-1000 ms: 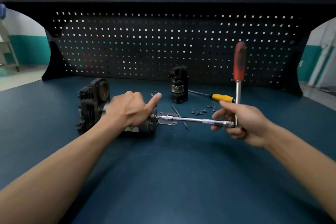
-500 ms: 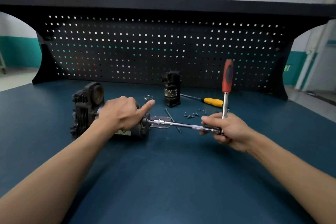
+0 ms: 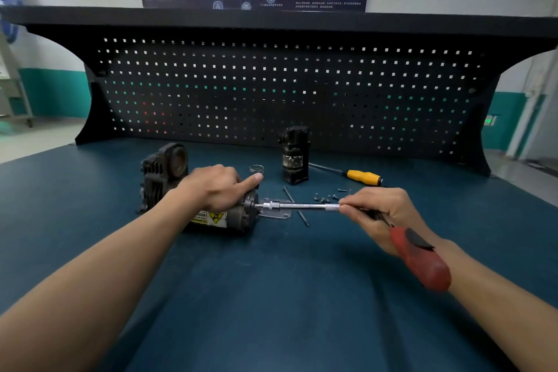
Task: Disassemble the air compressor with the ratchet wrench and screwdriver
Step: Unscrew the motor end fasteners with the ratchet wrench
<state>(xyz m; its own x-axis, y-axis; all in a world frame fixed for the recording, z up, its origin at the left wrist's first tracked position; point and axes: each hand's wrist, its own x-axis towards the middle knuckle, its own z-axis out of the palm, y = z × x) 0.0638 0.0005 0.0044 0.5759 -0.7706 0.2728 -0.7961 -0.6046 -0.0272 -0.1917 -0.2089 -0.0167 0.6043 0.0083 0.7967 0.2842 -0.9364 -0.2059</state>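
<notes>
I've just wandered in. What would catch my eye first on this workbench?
Two bare arms meet mid-bench: the left hand grips a black compressor lying on its side, while the right hand holds a red-handled wrench whose long steel shaft runs into the compressor's end. Behind them lie a yellow-handled screwdriver and a scatter of loose screws.

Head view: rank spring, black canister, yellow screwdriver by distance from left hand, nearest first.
1. The spring, just past the index fingertip of the left hand on the compressor.
2. The black canister, upright, farther right.
3. The yellow screwdriver, lying farthest right.
</notes>
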